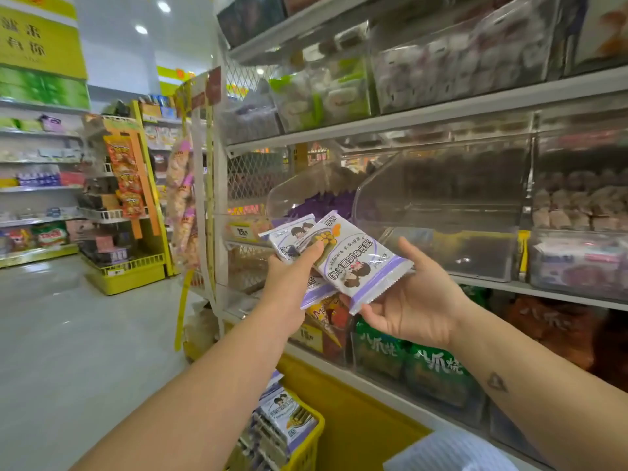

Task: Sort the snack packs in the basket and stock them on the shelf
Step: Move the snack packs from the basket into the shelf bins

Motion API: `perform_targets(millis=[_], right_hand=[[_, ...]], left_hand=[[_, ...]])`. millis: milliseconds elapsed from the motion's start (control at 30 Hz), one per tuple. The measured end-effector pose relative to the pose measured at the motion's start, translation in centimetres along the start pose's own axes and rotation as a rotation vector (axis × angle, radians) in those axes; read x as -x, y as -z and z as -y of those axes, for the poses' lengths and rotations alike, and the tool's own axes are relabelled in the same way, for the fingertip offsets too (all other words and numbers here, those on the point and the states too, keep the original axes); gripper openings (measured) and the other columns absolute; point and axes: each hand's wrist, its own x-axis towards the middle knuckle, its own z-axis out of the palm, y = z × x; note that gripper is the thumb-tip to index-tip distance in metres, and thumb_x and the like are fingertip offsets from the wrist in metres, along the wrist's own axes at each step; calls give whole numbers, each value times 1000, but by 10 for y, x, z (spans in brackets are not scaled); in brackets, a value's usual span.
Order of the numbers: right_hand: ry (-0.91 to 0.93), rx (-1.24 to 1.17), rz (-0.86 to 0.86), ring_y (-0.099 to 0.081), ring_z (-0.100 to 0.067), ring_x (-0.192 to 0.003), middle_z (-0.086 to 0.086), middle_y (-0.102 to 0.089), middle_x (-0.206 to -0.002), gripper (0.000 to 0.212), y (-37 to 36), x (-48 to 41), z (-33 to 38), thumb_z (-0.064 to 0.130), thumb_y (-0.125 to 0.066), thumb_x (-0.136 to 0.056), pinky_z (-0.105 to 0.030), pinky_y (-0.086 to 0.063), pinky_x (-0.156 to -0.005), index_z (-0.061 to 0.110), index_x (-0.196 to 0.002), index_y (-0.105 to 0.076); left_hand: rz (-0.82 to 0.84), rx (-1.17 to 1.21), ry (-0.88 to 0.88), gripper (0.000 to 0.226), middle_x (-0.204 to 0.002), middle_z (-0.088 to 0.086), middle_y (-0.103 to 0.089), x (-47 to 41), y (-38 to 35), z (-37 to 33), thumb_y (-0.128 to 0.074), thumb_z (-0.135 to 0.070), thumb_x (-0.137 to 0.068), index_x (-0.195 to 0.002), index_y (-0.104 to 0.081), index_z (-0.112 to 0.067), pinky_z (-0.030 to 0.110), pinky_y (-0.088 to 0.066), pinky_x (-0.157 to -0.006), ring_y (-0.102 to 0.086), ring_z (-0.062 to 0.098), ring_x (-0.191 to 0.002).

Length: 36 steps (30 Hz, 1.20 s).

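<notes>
A yellow basket sits low at the foot of the shelf, loaded with white-and-purple packs standing on edge; a striped sleeve shows at the bottom right. Above the basket, two bare forearms reach toward the shelf, the right one bearing a small triangular tattoo. The left hand grips a small stack of the same packs, thumb pressed on top and fingers closed beneath. The right hand cradles the front pack from below, thumb along its right edge and fingertips curled under its lower end; this pack overlaps the stack and touches it. Both are held up in front of the middle tier, just beside a clear bin. To that bin's left, another holds purple packs above a yellow price tag. Green packs fill a bin on the tier below the hands. More clear bins of blurred goods line the tiers above. Across the pale floor, a yellow rack and further store shelving stand well apart.
</notes>
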Motion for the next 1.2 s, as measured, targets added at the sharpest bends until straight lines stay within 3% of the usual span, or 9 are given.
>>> perform_targets(millis=[133,233,367,467,733,900,1000,1100,1200], right_hand=[[177,198,-237,-69,-20,-78,-8,-73,-103,56,0,2,7,43,-75,-69,-22,-52,-52,12,-115,-68],[400,416,-416,-67,-15,-70,-4,-75,-94,29,0,-5,16,22,-72,-82,-25,-47,-69,13,-110,-67],[512,805,-460,-66,-24,-86,-6,-74,-96,15,-3,3,46,24,-70,-85,-38,-51,-86,15,-97,-71],[462,961,-393,-64,-15,-73,-3,-73,-83,4,-6,10,68,18,-71,-84,-24,-52,-62,17,-84,-74],[326,1387,-344,-65,-12,-75,-3,-75,-90,15,-26,22,97,19,-73,-81,-23,-45,-65,16,-96,-74],[382,1705,-366,-62,1,-59,11,-74,-81,14,-37,23,94,34,-73,-80,-17,-41,-51,26,-92,-72],[560,1814,-375,-63,0,-66,11,-70,-80,17,-40,16,94,40,-76,-74,-11,-40,-48,33,-86,-68],[688,1762,-375,-62,4,-76,11,-64,-89,37,-46,11,109,50,-80,-61,-9,-45,-56,43,-89,-58],[387,1443,-122,-71,-6,-83,7,-74,-96,41,-53,13,134,47,-81,-59,-17,-53,-62,44,-97,-65]], left_hand=[[-21,-93,-197,63,-106,-16,-60,3,-12,-6,-78,-31,-79,-130,-41,-24,35,-40,-92,-56,0,-93],[100,-164,-215,58,-103,-25,-58,7,-16,-11,-75,-35,-81,-130,-43,-33,33,-37,-89,-50,-9,-90],[336,-198,-91,30,-115,-11,-66,11,-11,-20,-69,-33,-86,-112,-55,-38,45,-34,-109,-57,8,-110],[505,-239,-20,50,-129,2,-62,14,-6,-22,-71,-36,-78,-125,-57,-27,52,-27,-114,-50,26,-128],[770,-94,65,46,-126,12,-64,20,-3,-16,-63,-24,-90,-134,-50,-25,46,-53,-93,-63,30,-112],[727,-350,-171,59,-126,-7,-65,16,-12,-14,-69,-32,-84,-137,-42,-30,40,-47,-101,-62,15,-115],[708,-430,-317,56,-115,-20,-67,14,-24,-17,-68,-37,-86,-136,-42,-35,19,-51,-81,-65,-1,-100],[709,-405,-427,52,-123,-19,-63,6,-38,-25,-67,-35,-89,-135,-43,-39,19,-52,-84,-62,2,-111],[689,-321,-509,47,-120,-21,-65,-6,-52,-46,-69,-34,-85,-125,-46,-44,18,-51,-85,-61,2,-113]])
